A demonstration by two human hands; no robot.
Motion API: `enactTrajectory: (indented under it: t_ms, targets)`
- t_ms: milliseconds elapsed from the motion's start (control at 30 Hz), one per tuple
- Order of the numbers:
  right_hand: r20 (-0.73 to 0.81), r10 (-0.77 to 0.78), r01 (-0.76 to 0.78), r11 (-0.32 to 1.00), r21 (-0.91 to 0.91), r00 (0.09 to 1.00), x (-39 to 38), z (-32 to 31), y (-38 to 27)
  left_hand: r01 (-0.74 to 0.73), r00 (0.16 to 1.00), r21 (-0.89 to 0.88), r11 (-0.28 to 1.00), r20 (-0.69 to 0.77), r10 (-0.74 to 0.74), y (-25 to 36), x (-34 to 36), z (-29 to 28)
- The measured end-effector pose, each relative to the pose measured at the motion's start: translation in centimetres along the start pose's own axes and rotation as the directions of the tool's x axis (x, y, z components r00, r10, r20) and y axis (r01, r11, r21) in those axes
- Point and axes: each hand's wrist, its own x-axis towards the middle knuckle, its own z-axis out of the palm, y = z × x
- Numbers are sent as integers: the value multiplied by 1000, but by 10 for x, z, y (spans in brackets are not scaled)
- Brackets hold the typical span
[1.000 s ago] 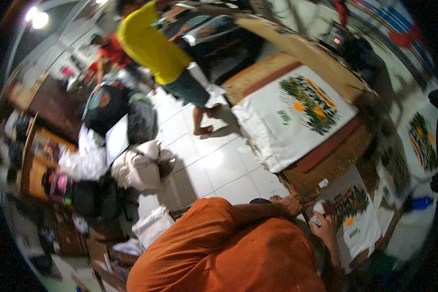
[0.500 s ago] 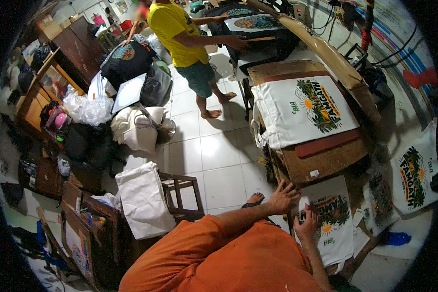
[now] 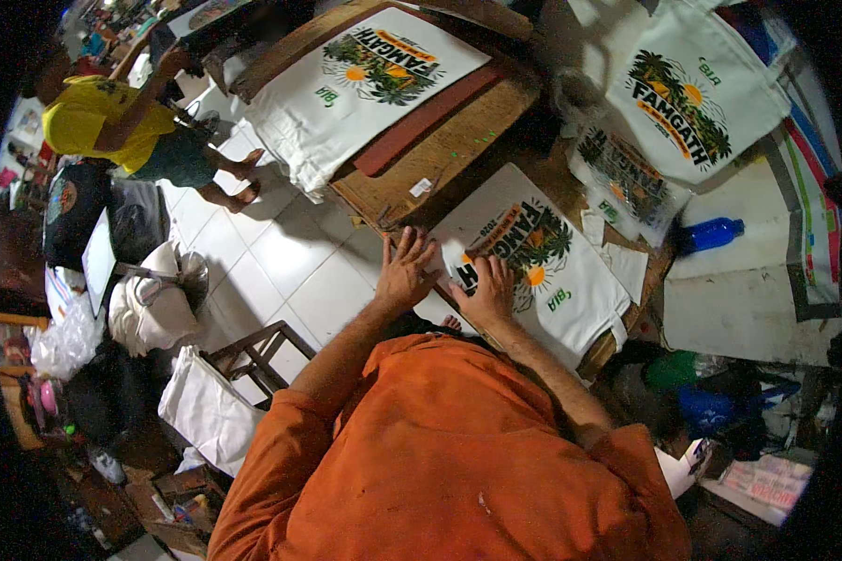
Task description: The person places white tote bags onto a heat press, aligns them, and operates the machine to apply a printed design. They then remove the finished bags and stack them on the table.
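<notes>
A white cloth bag (image 3: 571, 304) with a palm-tree and sun print lies flat on a low wooden surface in front of me. My right hand (image 3: 486, 288) rests on the printed part near its left edge, fingers apart and slightly bent. Just left of it, my left hand (image 3: 407, 271) has its fingers spread at the corner where the bag meets the table edge. Neither hand grips anything. A strap or cord (image 3: 617, 330) hangs at the bag's near right corner.
Another printed white bag (image 3: 374, 79) lies on a reddish board on the brown table (image 3: 458, 140). To the right are a plastic-wrapped printed piece (image 3: 627, 182), a hanging printed bag (image 3: 692, 93) and a blue bottle (image 3: 711, 235). A person in yellow (image 3: 112, 126) stands far left. White cloth (image 3: 210, 411) drapes a stool.
My view has turned to the right, so the tables and the person in yellow appear farther left. Both hands stay at the bag's left side, fingers still apart.
</notes>
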Motion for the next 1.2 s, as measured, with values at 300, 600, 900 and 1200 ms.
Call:
enactTrajectory:
  t_ms: [300, 600, 900, 1200]
  targets:
    - [177, 243, -301, 770, 563, 954, 0, -3, 30, -5, 1000, -31, 1000, 6, 5, -1, -4, 1]
    - [518, 469, -683, 310, 662, 715, -10, -28, 30, -15, 1000, -66, 998, -26, 13, -1, -5, 5]
    - [473, 540, -686, 306, 660, 696, -13, -30, 37, 24, 999, -55, 998, 37, -22, 2, -5, 0]
    - [445, 582, -663, 231, 712, 680, -22, -30, 53, 3, 1000, -29, 1000, -4, -3, 4, -8, -1]
